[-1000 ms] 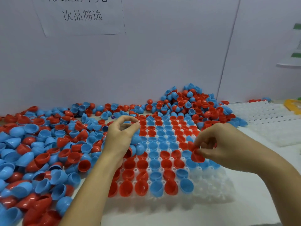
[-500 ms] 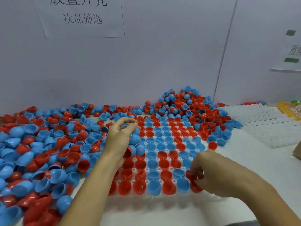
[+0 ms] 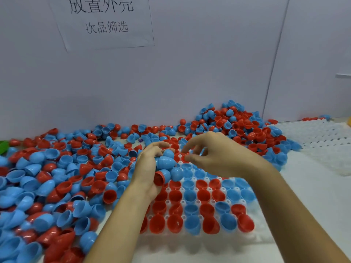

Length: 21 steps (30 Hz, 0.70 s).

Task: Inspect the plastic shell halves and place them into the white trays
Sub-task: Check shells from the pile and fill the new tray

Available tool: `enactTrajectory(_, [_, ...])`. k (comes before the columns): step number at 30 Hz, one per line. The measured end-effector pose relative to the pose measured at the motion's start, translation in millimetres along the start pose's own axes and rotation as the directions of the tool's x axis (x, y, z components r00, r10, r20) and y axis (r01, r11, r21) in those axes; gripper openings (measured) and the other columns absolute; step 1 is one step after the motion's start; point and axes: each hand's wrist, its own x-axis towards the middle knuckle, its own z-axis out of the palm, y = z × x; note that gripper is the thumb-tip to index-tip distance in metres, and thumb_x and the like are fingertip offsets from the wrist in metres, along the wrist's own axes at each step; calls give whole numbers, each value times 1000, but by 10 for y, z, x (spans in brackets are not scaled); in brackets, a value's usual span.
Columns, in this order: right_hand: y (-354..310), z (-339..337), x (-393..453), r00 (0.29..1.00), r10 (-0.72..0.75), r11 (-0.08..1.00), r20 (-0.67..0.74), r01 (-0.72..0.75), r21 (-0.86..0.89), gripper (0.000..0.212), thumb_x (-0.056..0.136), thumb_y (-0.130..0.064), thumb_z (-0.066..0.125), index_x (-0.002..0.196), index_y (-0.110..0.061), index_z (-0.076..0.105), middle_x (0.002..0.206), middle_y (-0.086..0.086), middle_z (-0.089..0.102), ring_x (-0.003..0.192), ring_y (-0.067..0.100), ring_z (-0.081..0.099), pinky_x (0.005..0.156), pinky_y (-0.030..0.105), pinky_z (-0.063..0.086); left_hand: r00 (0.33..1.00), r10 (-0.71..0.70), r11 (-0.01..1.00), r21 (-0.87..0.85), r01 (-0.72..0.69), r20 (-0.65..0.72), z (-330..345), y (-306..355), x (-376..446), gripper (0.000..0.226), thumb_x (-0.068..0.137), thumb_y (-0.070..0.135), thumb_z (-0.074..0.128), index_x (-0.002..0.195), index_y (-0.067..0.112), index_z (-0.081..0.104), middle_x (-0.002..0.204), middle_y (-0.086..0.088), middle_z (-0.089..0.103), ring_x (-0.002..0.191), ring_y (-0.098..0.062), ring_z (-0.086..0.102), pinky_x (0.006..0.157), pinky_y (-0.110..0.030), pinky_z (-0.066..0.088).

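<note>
Left of the white tray [image 3: 264,239], sprawling over the counter [image 3: 313,186]: loose shell pile [image 3: 57,177]. Above the tray, left hand [image 3: 147,168] clutching several shell halves [image 3: 166,166]; right hand [image 3: 216,154] hovering, fingers loosely curled, gripping nothing visible.

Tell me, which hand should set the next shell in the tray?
Probably the right hand: it hovers free over the tray, fingers reaching toward the shells that the left hand holds bunched.
</note>
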Motion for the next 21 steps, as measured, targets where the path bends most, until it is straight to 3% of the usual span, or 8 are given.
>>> enactTrajectory(3, [-64, 254, 144, 998, -30, 985, -59, 40, 167, 22, 99, -34, 58, 118, -29, 65, 90, -10, 69, 74, 5, 67, 60, 16, 53, 999, -35, 997, -68, 33, -22, -13, -4, 35, 25, 88, 4, 45, 91, 17, 67, 84, -11, 66, 60, -19, 63, 48, -31, 53])
enactTrajectory(7, [-6, 449, 115, 990, -19, 942, -138, 64, 330, 23, 98, -38, 59, 118, -28, 64, 94, -6, 68, 76, 11, 70, 71, 31, 61, 995, -87, 979, -189, 76, -51, -13, -2, 65, 13, 91, 10, 49, 91, 16, 61, 87, -11, 65, 67, -20, 63, 59, -33, 56])
enactTrajectory(11, [16, 504, 78, 990, -47, 926, -132, 92, 366, 34, 86, -39, 74, 119, -33, 64, 97, -10, 65, 83, 6, 68, 79, 26, 59, 991, -107, 957, -278, 79, -86, 8, 4, 29, 8, 92, 13, 52, 92, 14, 60, 77, -10, 64, 59, -20, 63, 50, -30, 55])
enactTrajectory(15, [-12, 557, 106, 974, -3, 906, -228, 99, 412, 27, 86, -28, 77, 111, -28, 69, 98, -10, 64, 82, 5, 67, 80, 23, 58, 995, -92, 950, -304, 75, -45, 29, 45, -17, 9, 91, 21, 63, 91, 12, 66, 72, -10, 72, 67, -24, 70, 54, -31, 59])
enactTrajectory(17, [-11, 576, 123, 964, 11, 885, -266, 114, 451, 23, 89, -26, 73, 112, -24, 70, 99, -7, 66, 83, 8, 68, 81, 28, 59, 997, -70, 956, -287, 60, -25, 36, 52, -23, 13, 89, 26, 68, 95, 14, 69, 76, -10, 74, 75, -26, 72, 64, -36, 63])
enactTrajectory(19, [-7, 589, 135, 958, 21, 865, -286, 126, 485, 22, 92, -26, 70, 113, -20, 70, 99, -5, 68, 84, 11, 69, 81, 31, 60, 998, -64, 954, -295, 55, -21, 33, 50, -14, 17, 89, 27, 71, 98, 13, 69, 89, -14, 73, 89, -31, 70, 83, -43, 59])
enactTrajectory(21, [-10, 603, 145, 952, 26, 859, -305, 135, 494, 23, 93, -26, 68, 114, -18, 70, 98, -5, 69, 85, 12, 69, 81, 32, 59, 997, -74, 950, -306, 67, -10, 32, 47, -12, 21, 89, 26, 70, 102, 10, 68, 101, -17, 71, 95, -32, 67, 93, -44, 55])
